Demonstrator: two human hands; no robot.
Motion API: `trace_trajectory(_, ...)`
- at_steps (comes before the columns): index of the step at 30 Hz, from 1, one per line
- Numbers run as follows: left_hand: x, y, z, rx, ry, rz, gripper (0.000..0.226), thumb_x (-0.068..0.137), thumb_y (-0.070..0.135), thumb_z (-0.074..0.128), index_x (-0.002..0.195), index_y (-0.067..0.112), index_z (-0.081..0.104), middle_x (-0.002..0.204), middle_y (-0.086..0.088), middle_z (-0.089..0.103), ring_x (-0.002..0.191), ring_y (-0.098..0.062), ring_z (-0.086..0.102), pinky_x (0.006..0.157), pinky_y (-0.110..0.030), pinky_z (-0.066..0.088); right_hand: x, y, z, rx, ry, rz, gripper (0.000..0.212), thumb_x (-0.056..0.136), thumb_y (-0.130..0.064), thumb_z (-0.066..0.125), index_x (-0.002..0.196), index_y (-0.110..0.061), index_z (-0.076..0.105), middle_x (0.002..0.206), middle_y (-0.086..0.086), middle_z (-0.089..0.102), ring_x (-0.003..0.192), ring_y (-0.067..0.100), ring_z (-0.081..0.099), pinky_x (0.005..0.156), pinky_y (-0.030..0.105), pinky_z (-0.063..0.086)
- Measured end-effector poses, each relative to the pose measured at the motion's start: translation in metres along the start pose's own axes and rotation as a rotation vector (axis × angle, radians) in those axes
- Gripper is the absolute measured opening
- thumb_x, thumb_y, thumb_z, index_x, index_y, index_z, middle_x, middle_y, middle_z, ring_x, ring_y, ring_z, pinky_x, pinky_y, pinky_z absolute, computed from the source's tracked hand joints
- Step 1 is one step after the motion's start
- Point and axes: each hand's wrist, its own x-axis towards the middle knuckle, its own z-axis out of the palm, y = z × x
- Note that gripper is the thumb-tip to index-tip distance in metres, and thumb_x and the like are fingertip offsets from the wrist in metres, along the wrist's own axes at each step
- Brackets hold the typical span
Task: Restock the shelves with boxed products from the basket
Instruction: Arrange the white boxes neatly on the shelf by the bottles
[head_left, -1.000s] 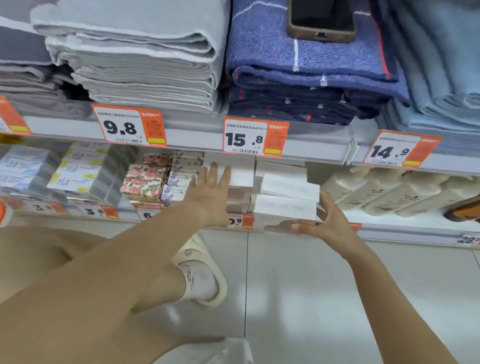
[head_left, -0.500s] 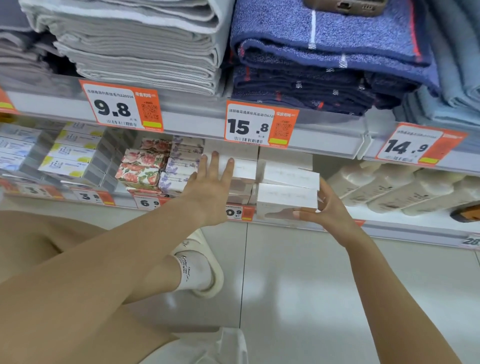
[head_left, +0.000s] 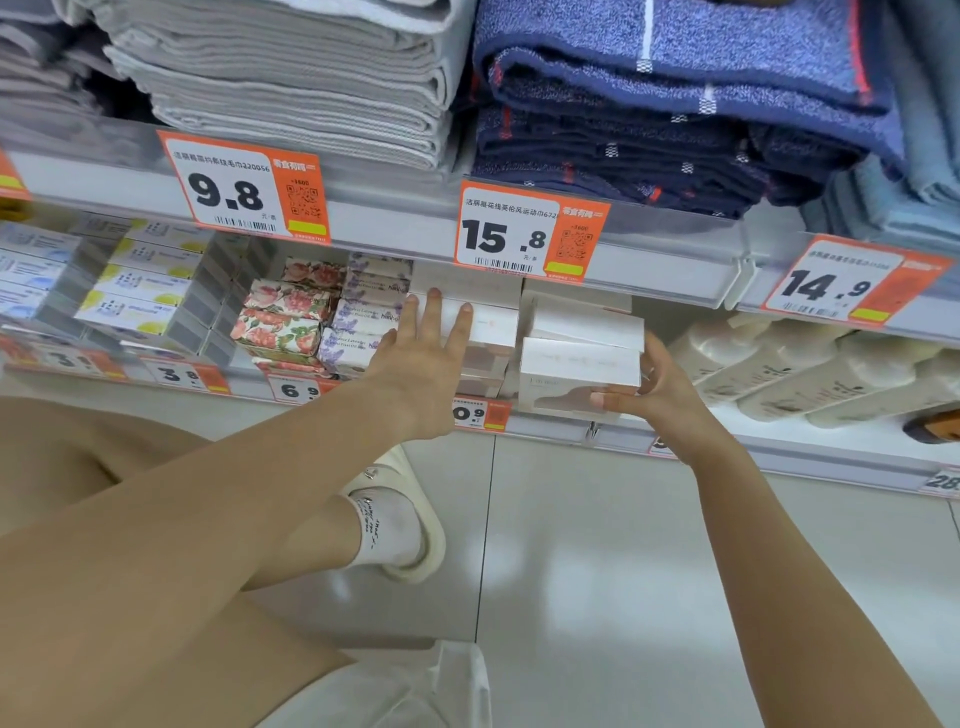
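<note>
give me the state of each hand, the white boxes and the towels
left hand: fingers straight, pressing the left white boxes
right hand: gripping the front white box at its right end
grey towels: folded, stacked
blue towels: folded, stacked

Bright, even overhead store light leaves soft glare patches on the glossy floor (head_left: 597, 571), the lower shelf (head_left: 675, 434) sits in mild shadow, and the wide-angle edges bend and blur slightly.
</note>
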Motion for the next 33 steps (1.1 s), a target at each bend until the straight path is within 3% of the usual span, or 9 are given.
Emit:
trace_trajectory(10, -0.002, 0.0, -0.001, 0.017, 0.0, 0.002, 0.104, 0.082, 0.012, 0.058, 0.149, 0.016, -0.022, 0.154, -0.019, -0.027, 0.143, -0.038, -0.019, 0.117, -0.046, 0.011, 0.009, 0.008, -0.006, 0.077, -0.034, 0.017, 0.086, 0.064, -0.007, 0.083, 0.137, -0.03, 0.043, 0.132, -0.004, 0.059, 0.124, 0.029, 0.054, 0.105, 0.05, 0.042)
trace_trajectory(16, -0.001, 0.001, 0.0, 0.033, 0.005, 0.0, 0.103, 0.083, 0.011, 0.057, 0.148, 0.015, -0.023, 0.153, -0.02, -0.027, 0.143, -0.039, -0.018, 0.117, -0.046, 0.012, 0.015, 0.002, -0.005, 0.137, -0.057, 0.076, 0.113, 0.043, -0.032, 0.095, 0.141, -0.023, 0.038, 0.133, 0.003, 0.058, 0.114, 0.031, 0.062, 0.104, 0.049, 0.042)
trace_trajectory(24, -0.001, 0.001, 0.001, 0.049, 0.014, 0.002, 0.103, 0.084, 0.013, 0.058, 0.148, 0.014, -0.022, 0.153, -0.021, -0.026, 0.143, -0.041, -0.018, 0.117, -0.047, 0.012, 0.017, -0.001, -0.003, 0.124, -0.037, 0.062, 0.102, 0.05, -0.021, 0.09, 0.139, -0.026, 0.04, 0.13, 0.002, 0.06, 0.111, 0.028, 0.064, 0.105, 0.051, 0.041)
trace_trajectory(28, -0.001, 0.0, 0.0, 0.06, 0.007, 0.005, 0.103, 0.084, 0.014, 0.057, 0.148, 0.014, -0.023, 0.153, -0.021, -0.026, 0.143, -0.041, -0.017, 0.117, -0.047, 0.012, 0.014, -0.004, -0.001, 0.131, -0.031, 0.053, 0.109, 0.043, -0.034, 0.095, 0.138, -0.028, 0.041, 0.13, 0.002, 0.061, 0.115, 0.03, 0.061, 0.105, 0.049, 0.042)
trace_trajectory(33, -0.003, -0.001, -0.001, 0.063, 0.001, 0.013, 0.102, 0.084, 0.011, 0.055, 0.148, 0.014, -0.023, 0.153, -0.022, -0.027, 0.143, -0.041, -0.017, 0.117, -0.048, 0.012, 0.012, -0.005, 0.001, 0.156, -0.035, 0.035, 0.107, 0.044, -0.033, 0.094, 0.137, -0.023, 0.043, 0.13, 0.005, 0.061, 0.115, 0.029, 0.061, 0.104, 0.051, 0.041)
